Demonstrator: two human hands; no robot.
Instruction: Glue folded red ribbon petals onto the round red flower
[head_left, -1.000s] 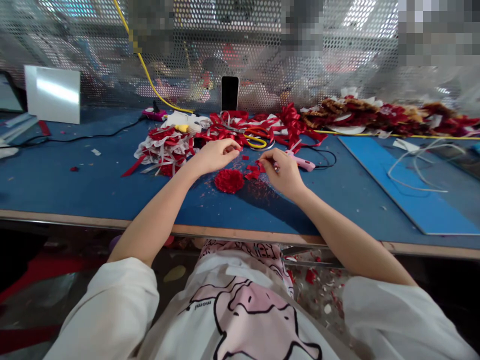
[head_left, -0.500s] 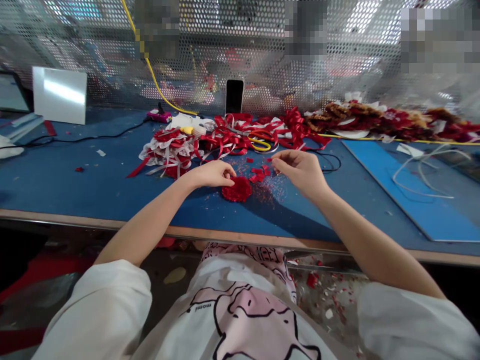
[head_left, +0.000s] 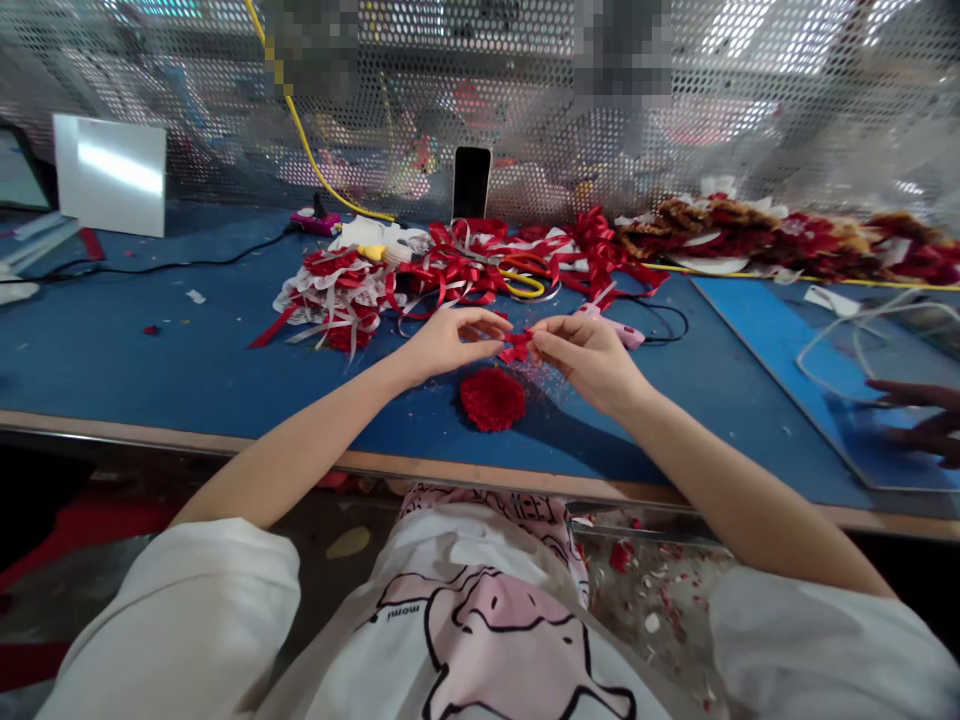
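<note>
My left hand (head_left: 455,345) is just left of some small red fabric pieces (head_left: 514,354), with a gap between its thumb and fingers and nothing visibly held. My right hand (head_left: 592,362) faces it, thumb and forefinger pinched on a small red fabric piece (head_left: 528,336). The fingertips hide part of that piece. Below and between both hands, a round, ruffled red fabric flower (head_left: 492,399) lies flat on the blue table (head_left: 315,395). Just behind my right hand is a pink corded hand tool (head_left: 616,327), partly hidden.
Red and white ribbons (head_left: 457,270) are heaped behind my hands, with yellow-handled scissors (head_left: 523,285) among them. A phone (head_left: 472,183) stands against the perforated metal screen (head_left: 420,120). At right are a blue board (head_left: 780,365) and another person's dark hand (head_left: 922,412).
My left hand has left the red flower and moved up and right, towards the red pieces. My right hand has shifted left. Another person's hand has appeared at the right edge.
</note>
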